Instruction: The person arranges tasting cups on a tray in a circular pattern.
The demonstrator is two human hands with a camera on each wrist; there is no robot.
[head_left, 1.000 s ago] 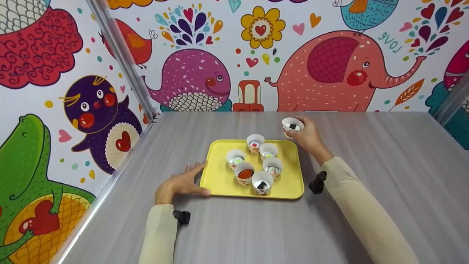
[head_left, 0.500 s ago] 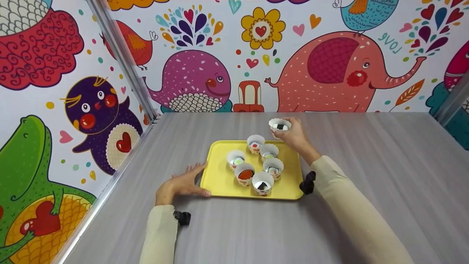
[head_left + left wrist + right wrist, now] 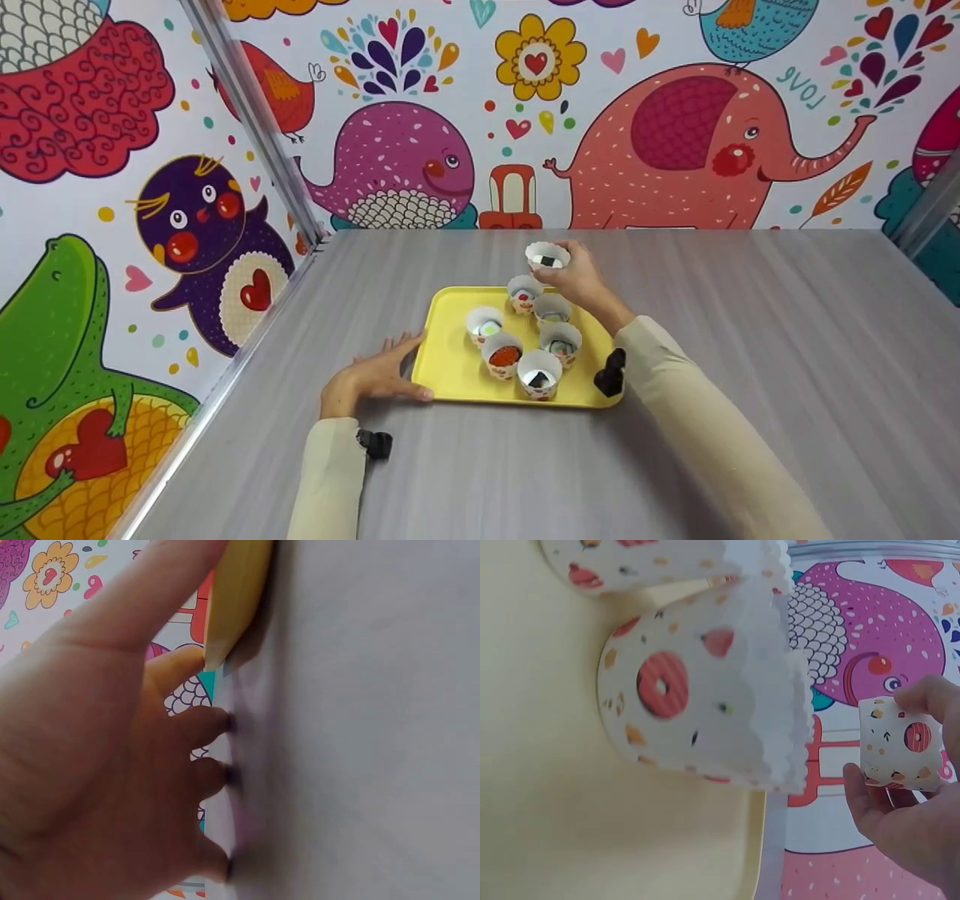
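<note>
My right hand (image 3: 583, 281) grips a white paper baking cup (image 3: 536, 259) with a scalloped rim, held above the tray's far edge. A white piece with a black band lies inside it. In the right wrist view, thumb and fingers pinch this cup (image 3: 892, 739), printed with doughnuts. My left hand (image 3: 370, 377) lies spread at the left edge of a yellow tray (image 3: 442, 367), thumb and forefinger touching it. The left wrist view shows those fingers by the tray's side (image 3: 238, 592). Several similar cups stand on the tray, one with orange-red contents (image 3: 502, 356).
The tray lies on a grey table (image 3: 487, 465). A cup with a black-and-white piece (image 3: 539, 377) stands nearest the tray's front; another cup (image 3: 524, 294) is just below the held one. Cartoon-printed walls (image 3: 630, 150) border the table behind and on the left.
My right hand has carried its cup leftward, from beyond the tray's far right corner to behind the farthest cup. My left hand and the cups on the tray have stayed in place.
</note>
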